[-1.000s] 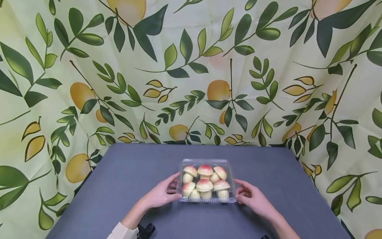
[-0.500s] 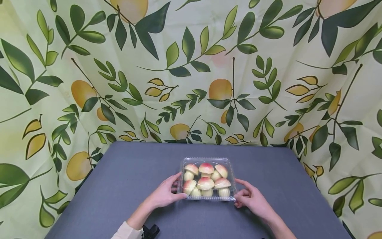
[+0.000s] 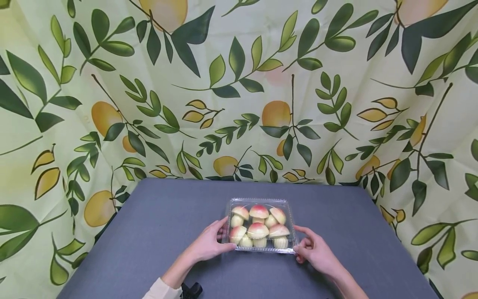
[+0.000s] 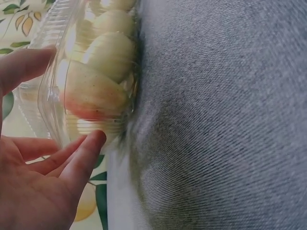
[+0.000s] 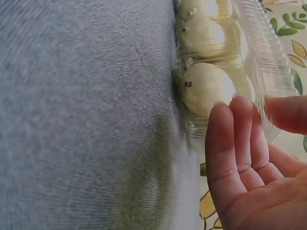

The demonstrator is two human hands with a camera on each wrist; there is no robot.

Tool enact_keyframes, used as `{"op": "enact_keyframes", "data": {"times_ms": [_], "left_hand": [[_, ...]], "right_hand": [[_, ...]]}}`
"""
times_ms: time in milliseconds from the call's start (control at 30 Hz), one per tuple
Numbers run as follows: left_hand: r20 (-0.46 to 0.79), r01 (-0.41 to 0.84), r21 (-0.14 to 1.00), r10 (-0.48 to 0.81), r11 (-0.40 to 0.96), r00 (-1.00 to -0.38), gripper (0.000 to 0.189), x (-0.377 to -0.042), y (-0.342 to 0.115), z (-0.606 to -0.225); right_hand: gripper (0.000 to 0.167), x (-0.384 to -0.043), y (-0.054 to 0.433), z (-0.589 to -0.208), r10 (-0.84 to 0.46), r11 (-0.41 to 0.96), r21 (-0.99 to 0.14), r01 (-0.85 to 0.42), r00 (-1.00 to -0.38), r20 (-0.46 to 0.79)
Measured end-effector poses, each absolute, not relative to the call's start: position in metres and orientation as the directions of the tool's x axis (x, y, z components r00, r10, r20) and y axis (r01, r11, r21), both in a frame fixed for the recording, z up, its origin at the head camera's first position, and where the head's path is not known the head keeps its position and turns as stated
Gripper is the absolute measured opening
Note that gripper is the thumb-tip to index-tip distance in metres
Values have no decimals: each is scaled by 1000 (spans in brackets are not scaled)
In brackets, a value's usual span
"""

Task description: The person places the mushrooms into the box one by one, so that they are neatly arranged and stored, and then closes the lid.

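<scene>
A clear plastic clamshell container (image 3: pixel 265 250) with a ridged rim lies on the grey table. Inside it, several mushroom-shaped pieces (image 3: pixel 258 211) with red-tinted caps and cream stems stand in two rows. My left hand (image 3: pixel 210 243) grips the container's left side, thumb at the front left corner of the rim. In the left wrist view, the fingers (image 4: pixel 81 155) reach against the lower wall. On the opposite side my right hand (image 3: pixel 316 252) holds the right edge, thumb at the rim. The right wrist view shows the fingertips (image 5: pixel 221 112) against the clear wall below the rim.
The grey cloth-covered table (image 3: pixel 179 199) extends around the container on all sides. A curtain (image 3: pixel 239 104) printed with leaves and fruit hangs behind it and along both sides. A black strap mount (image 3: pixel 192 290) sits at the left wrist.
The container has shifted very slightly to the right in the head view. My left hand has moved right with it, its thumb further onto the front corner. My right hand stays on its edge.
</scene>
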State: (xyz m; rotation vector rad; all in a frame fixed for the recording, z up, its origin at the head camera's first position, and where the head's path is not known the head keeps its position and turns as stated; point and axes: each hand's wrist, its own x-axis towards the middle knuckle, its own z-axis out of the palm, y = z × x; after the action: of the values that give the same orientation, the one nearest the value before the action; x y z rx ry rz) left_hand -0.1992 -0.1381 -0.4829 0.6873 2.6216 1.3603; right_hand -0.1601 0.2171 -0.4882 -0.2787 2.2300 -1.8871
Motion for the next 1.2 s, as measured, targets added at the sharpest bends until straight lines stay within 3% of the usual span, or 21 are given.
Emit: {"op": "enact_keyframes", "data": {"times_ms": [300,700,1200], "left_hand": [[111,340,796,431,501,-895,93,-201,-138,-486],[116,346,791,433,504,-894,93,-201,-137,-487],[96,332,799,438,502,-894,94,-202,-136,-484]], "right_hand": [[73,-161,216,-488,-268,108,-994,25,-962,-53],[70,-159,214,-482,-247,146,-987,70,-963,-105],[68,-159,205,-486,-102,179,-973,143,-981,-163]]}}
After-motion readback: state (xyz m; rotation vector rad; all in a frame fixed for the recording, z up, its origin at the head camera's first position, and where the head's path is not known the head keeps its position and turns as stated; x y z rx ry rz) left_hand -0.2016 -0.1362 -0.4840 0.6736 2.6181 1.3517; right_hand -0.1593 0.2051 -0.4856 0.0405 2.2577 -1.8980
